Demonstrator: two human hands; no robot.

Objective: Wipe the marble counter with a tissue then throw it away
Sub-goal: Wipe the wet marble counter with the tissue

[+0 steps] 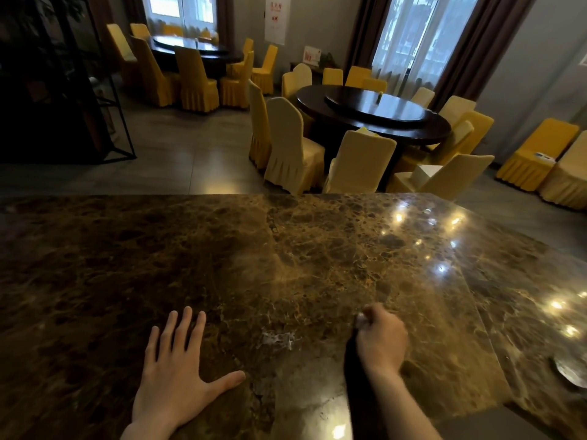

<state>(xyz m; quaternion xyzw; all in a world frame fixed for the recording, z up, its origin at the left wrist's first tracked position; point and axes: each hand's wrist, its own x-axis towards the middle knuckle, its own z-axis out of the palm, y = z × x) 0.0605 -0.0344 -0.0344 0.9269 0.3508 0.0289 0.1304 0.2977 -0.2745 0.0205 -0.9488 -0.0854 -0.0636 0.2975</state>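
1. Brown marble counter fills the near half of your view, polished and veined in gold; ceiling lights glint off its right side, and a seam runs diagonally down that side.
2. Your left hand lies flat on the counter at the near left, palm down, fingers spread and thumb pointing right; it grips nothing.
3. Your right hand is closed into a loose fist at the near right, knuckles up, resting on or just over the stone; a small white bit of tissue shows at the far left edge of the fist, so the tissue is bunched inside that hand; most of it is hidden by your fingers.
4. Between your two hands, nearer the right one, a pale whitish smear sits on the marble; whether it is wet or dry you cannot tell.
5. At the far right edge of the counter a round, shiny object is partly cut off by the frame; what it is cannot be told.
6. Beyond the counter lies a dining room; a dark round table with a turntable in its middle stands to the right, ringed by chairs in yellow covers; a second round table with like chairs stands far left by a curtained window.
7. A dark metal-framed shelf stands at the far left.
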